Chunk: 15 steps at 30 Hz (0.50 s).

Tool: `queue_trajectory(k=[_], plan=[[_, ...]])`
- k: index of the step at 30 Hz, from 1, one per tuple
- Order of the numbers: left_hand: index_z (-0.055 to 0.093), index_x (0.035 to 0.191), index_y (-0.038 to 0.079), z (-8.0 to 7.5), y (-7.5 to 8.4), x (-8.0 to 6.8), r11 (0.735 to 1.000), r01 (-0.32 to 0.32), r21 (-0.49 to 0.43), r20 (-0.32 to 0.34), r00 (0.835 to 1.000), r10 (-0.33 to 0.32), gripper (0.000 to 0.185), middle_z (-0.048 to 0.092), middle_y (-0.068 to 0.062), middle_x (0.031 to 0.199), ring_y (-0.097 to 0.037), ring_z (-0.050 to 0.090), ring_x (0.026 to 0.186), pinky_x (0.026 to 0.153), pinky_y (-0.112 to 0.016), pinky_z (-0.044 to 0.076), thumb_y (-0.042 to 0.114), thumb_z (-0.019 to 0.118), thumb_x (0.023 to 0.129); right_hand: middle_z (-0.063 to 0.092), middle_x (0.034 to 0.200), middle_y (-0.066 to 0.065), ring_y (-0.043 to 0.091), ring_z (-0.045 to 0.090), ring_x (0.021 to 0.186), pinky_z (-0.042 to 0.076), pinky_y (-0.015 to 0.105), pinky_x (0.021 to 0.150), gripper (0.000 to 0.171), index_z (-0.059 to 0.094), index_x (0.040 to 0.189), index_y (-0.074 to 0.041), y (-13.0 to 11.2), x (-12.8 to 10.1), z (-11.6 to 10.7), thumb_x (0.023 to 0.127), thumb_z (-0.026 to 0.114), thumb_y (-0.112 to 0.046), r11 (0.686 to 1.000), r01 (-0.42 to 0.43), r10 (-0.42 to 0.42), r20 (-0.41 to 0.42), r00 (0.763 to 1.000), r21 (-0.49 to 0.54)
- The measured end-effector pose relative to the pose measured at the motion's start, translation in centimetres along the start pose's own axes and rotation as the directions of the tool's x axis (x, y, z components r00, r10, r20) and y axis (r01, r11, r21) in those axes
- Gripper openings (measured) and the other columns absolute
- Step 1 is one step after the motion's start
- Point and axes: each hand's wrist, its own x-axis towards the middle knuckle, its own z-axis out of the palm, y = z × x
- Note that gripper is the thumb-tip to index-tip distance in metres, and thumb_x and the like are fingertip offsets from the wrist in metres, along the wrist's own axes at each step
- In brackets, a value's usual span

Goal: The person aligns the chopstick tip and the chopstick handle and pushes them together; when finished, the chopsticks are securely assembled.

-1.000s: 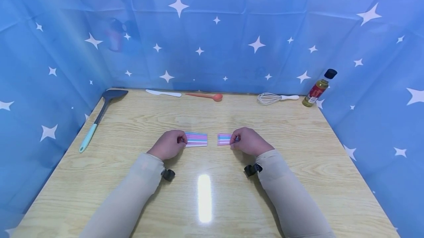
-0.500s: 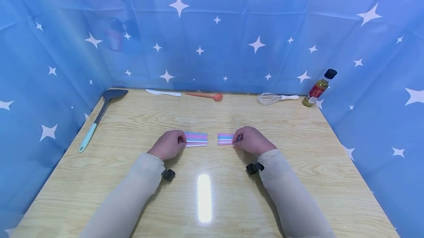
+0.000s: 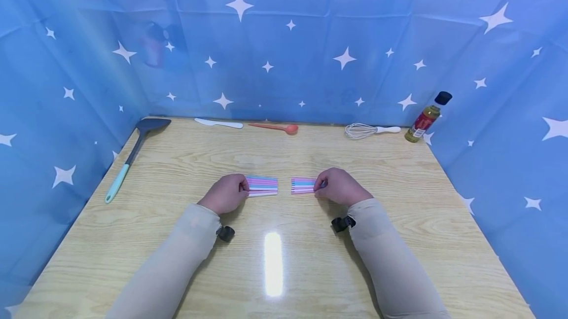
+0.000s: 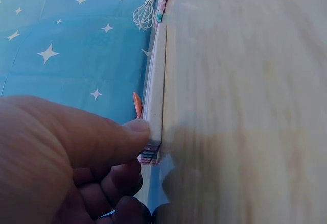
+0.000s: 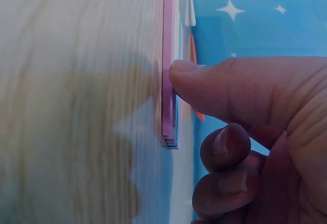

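Two flat rows of slim pastel sticks in pink, blue, white and purple lie end to end on the wooden table, a narrow gap between them. My left hand (image 3: pixel 225 194) grips the outer end of the left row of sticks (image 3: pixel 265 187), its thumb (image 4: pixel 122 138) against the white stick nearest me. On the other side, my right hand (image 3: pixel 340 188) holds the right row of sticks (image 3: pixel 302 186) near its outer end. There the thumb (image 5: pixel 196 78) presses along a pink stick, with other fingers curled below. Both index fingers are largely hidden.
Along the back edge lie a white knife (image 3: pixel 219 123), an orange spoon (image 3: pixel 275 127) and a whisk (image 3: pixel 370 130). A bottle (image 3: pixel 425 118) stands at the back right corner. A dark turner (image 3: pixel 137 151) with a mint handle lies at left. Blue starry cloth surrounds the table.
My right hand has slid a little to the right and away from me along its row, so more of those sticks show. The left hand has barely moved.
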Motion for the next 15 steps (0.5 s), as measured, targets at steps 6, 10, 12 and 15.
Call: queue_trajectory(k=[6, 10, 12, 15], plan=[[0.066, 0.096, 0.01, -0.01, 0.17, -0.04, 1.0, -0.003, 0.027, -0.005, 1.0, 0.003, 0.007, 0.062, -0.003, 0.09, -0.018, 0.056, 0.08, 0.08, -0.038, 0.049, 0.011, 0.063, 0.102, 0.067, 0.088, 0.002, 0.02, 0.056, 0.073, 0.047, 0.034, 0.066, 0.007, 0.075, 0.087, -0.017, 0.17, 0.12, 0.15, 0.091, 0.081, -0.013, 1.0, 0.005, -0.005, 0.018, 1.0, -0.006], [0.067, 0.095, 0.011, 0.01, 0.23, 0.01, 0.998, -0.007, 0.062, 0.001, 1.0, 0.007, 0.008, 0.063, -0.002, 0.091, -0.019, 0.057, 0.082, 0.08, -0.039, 0.05, 0.013, 0.064, 0.102, 0.066, 0.085, 0.002, 0.019, 0.054, 0.071, 0.046, 0.033, 0.065, 0.008, 0.074, 0.087, -0.015, 0.2, 0.18, 0.24, 0.092, 0.079, -0.011, 1.0, 0.012, -0.011, 0.028, 1.0, -0.023], [0.067, 0.096, 0.012, 0.04, 0.25, 0.01, 0.997, -0.005, 0.073, 0.007, 1.0, 0.005, 0.008, 0.064, -0.002, 0.092, -0.019, 0.057, 0.082, 0.08, -0.038, 0.05, 0.014, 0.065, 0.103, 0.066, 0.084, 0.001, 0.019, 0.055, 0.072, 0.045, 0.033, 0.065, 0.009, 0.073, 0.086, -0.015, 0.17, 0.19, 0.31, 0.092, 0.078, -0.011, 0.999, 0.011, -0.01, 0.03, 0.999, -0.034], [0.068, 0.097, 0.011, 0.03, 0.27, -0.1, 0.997, -0.004, 0.075, 0.016, 1.0, 0.003, 0.008, 0.064, -0.002, 0.093, -0.018, 0.058, 0.083, 0.081, -0.039, 0.051, 0.015, 0.064, 0.103, 0.066, 0.085, 0.002, 0.019, 0.055, 0.072, 0.045, 0.033, 0.065, 0.01, 0.071, 0.086, -0.014, 0.05, 0.17, 0.35, 0.093, 0.077, -0.011, 0.999, 0.01, -0.008, 0.038, 0.999, -0.047]])
